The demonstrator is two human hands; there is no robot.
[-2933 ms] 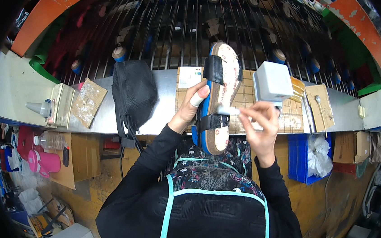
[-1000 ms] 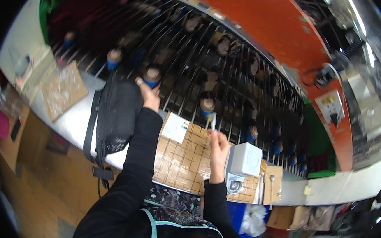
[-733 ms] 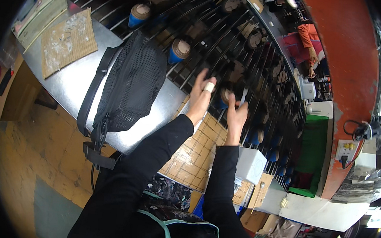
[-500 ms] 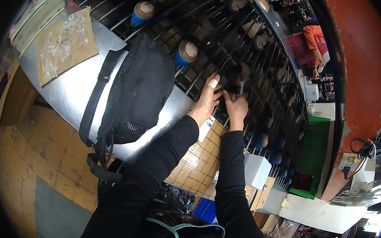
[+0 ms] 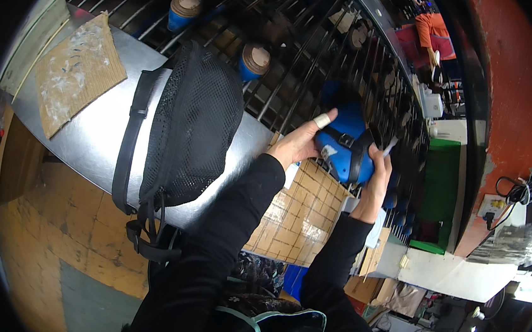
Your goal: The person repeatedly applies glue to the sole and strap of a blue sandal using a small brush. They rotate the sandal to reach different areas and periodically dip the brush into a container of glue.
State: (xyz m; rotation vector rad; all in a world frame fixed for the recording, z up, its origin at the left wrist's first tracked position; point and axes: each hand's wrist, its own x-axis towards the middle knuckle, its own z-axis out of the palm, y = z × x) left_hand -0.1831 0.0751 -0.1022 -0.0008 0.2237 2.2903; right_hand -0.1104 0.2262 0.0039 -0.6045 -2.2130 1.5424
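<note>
"Where is the blue shoe (image 5: pixel 351 151) sitting in your grip?"

"It is lying between your two hands, with its black straps and buckle facing up and its long side slanting away from you. You are holding it over the near edge of the metal rack (image 5: pixel 296 74)."

"And what is your left hand (image 5: pixel 305 143) doing?"

"It is gripping the shoe's left side, half curled, with the wrapped thumb pointing along the upper face. Most of its fingers are hiding from view, so their exact hold is impossible to tell."

"Your right hand (image 5: pixel 377 179)?"

"It is closing around the lower right side, thumb near the strap. A slim pale tool (image 5: pixel 392 143) is sticking out beyond its fingers; you are carrying both together."

"What is lying around them?"

"A gridded board (image 5: pixel 296 216) is lying below your hands, and a white box (image 5: pixel 374 231) is standing just beside your right forearm. To your left, a black mesh bag (image 5: pixel 196 128) is resting on the metal table (image 5: pixel 111 117), with a smeared piece of cardboard (image 5: pixel 81 74) lying farther left. Other shoes (image 5: pixel 254 62) are standing on the rack, and beyond it a co-worker in an orange top (image 5: pixel 425 29) is working."
</note>
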